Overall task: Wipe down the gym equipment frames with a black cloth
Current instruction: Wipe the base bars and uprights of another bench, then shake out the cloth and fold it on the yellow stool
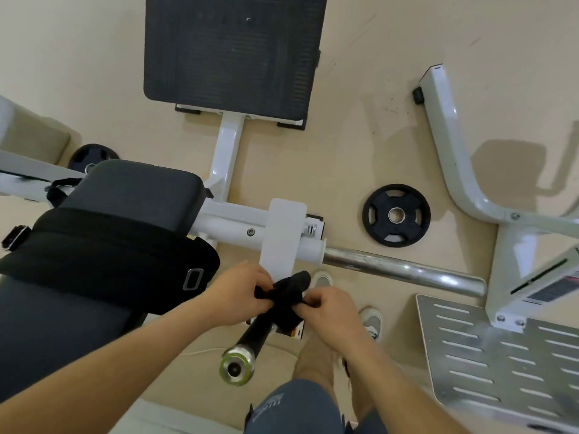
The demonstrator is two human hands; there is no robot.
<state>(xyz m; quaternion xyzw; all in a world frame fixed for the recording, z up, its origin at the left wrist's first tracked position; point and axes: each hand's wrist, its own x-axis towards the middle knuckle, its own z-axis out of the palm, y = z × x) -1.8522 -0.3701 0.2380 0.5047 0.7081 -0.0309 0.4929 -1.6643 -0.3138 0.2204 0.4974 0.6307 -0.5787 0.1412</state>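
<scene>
A black cloth [286,294] is bunched between my two hands, just below the white bracket [283,233] of the white gym frame [225,219]. My left hand [239,294] grips the cloth from the left. My right hand [327,310] pinches it from the right. The cloth lies over the top of a black handle bar [255,335] with a chrome end cap [236,368]. A chrome bar [404,270] runs rightward from the frame.
A black padded seat with a strap [109,255] fills the left. A black foot platform [232,54] lies ahead. A weight plate [396,215] rests on the beige floor. Another white frame [454,170] and a slotted metal plate [501,355] stand right. My legs and shoes are below.
</scene>
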